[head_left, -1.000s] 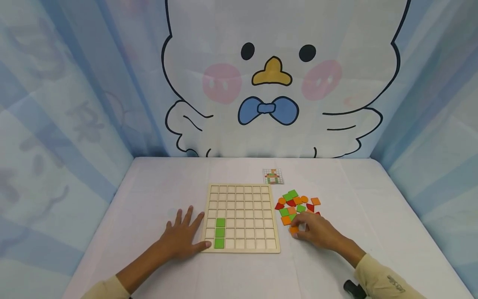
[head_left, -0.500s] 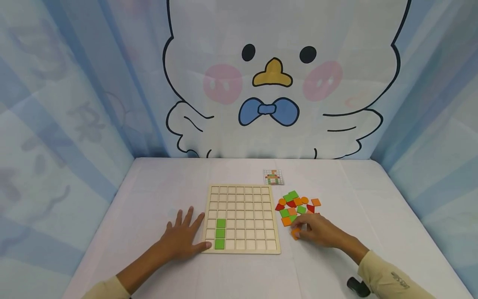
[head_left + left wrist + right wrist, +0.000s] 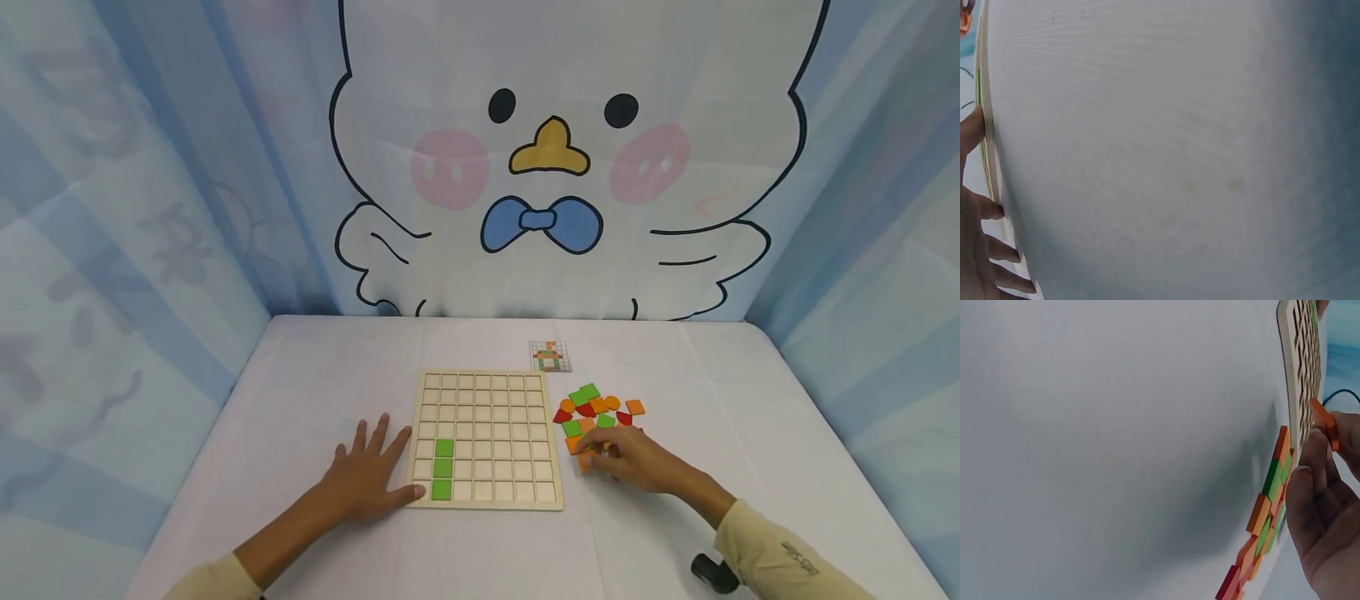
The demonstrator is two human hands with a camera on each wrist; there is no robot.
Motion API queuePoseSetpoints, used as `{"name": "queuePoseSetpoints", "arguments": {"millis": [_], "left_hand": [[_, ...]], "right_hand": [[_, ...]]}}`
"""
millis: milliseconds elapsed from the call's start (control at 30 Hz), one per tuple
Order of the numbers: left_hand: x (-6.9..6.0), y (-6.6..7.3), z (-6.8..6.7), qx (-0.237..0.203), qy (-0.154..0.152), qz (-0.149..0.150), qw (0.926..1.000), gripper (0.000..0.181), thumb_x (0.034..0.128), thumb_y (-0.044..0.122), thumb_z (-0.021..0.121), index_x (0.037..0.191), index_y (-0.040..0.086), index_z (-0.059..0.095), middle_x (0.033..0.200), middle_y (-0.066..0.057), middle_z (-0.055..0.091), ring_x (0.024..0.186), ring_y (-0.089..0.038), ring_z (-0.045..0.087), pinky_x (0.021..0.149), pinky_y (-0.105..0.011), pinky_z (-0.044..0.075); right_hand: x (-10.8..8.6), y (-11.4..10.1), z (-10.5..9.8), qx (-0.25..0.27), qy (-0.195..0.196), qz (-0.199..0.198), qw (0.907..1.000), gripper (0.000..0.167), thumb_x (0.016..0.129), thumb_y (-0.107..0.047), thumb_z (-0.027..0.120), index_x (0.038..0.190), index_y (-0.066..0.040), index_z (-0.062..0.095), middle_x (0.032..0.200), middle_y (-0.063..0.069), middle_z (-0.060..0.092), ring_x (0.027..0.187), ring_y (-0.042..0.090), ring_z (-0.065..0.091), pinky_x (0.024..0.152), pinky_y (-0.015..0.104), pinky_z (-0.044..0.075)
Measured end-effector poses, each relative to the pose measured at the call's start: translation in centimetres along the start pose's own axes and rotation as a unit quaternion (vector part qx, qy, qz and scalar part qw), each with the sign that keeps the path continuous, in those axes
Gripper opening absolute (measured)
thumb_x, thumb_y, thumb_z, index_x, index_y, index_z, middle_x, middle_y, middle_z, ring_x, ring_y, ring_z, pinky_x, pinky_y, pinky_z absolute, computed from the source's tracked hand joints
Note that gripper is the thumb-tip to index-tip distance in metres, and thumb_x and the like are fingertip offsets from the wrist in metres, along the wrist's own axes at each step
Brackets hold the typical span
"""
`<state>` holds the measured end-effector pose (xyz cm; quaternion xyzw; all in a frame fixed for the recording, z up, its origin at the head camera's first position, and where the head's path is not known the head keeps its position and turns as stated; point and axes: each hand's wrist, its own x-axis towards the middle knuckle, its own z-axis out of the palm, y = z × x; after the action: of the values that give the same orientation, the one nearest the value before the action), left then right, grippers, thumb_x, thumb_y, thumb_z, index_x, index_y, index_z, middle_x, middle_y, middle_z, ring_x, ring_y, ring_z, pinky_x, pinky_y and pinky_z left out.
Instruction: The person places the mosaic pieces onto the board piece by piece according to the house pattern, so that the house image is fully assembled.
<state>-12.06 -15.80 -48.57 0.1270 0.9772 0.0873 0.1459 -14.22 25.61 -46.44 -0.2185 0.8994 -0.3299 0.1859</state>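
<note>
Spread at lower center-left of the frame, your left hand [image 3: 367, 483] sets its thumb on the grid board [image 3: 487, 504], apparently to steady it; right of center, your right hand [image 3: 633, 458] pinches an orange tile [image 3: 1325, 424] (a fingertip hold, presumably for control) beside loose tiles [image 3: 597, 405].

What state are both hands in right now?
Left hand: open, touching the pale wooden grid board.
Right hand: closed, holding a flat orange tile.
</note>
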Motion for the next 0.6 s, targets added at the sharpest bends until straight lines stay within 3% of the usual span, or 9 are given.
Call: {"name": "queuePoseSetpoints", "arguments": {"millis": [333,600], "left_hand": [[0.1,-0.2,0.3,0.002,0.003,0.002,1.0000,0.098,0.0791,0.080,0.051,0.154,0.019,0.031,0.162,-0.022,0.017,0.145,-0.055,0.016,0.101,-0.077,0.027],[0.1,-0.2,0.2,0.004,0.004,0.004,1.0000,0.098,0.0795,0.079,0.051,0.154,0.018,0.032,0.162,-0.022,0.017,0.144,-0.055,0.016,0.101,-0.077,0.027]], "right_hand": [[0.8,-1.4,0.8,0.045,0.006,-0.036,0.9983,0.017,0.093,-0.024,0.067,0.107,-0.013,0.070,0.085,-0.002,0.059,0.053,0.006,0.053,0.052,0.024,0.050],[1.7,-2.1,1.8,0.058,-0.003,-0.041,0.9975,0.017,0.091,-0.023,0.069,0.106,-0.015,0.073,0.097,-0.004,0.071,0.057,0.009,0.058,0.056,0.024,0.052]]}}
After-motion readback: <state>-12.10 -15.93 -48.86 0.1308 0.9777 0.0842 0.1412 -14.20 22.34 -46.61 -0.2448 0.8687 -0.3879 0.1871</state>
